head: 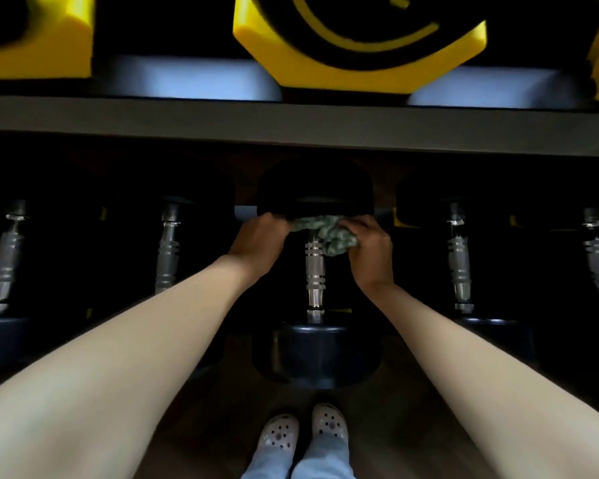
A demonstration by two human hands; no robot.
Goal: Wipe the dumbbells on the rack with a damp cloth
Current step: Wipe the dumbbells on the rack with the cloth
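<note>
Left hand (pixel 260 236) and right hand (pixel 370 250) each grip an end of the cloth (pixel 325 233), pulled across the centre dumbbell (pixel 314 271) at its far head, lower rack (pixel 187 122) level. Cloth is soft and bunches, so keep it taut. Dumbbell looks heavy and rigid, so wipe in place.

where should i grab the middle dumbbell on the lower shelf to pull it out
Grip the middle dumbbell by its ringed steel handle, on the bare stretch nearer than the cloth. Come from above and in front: the handle points straight at the person, the far head sits under the upper shelf, and the near head looks too broad to wrap.
</note>
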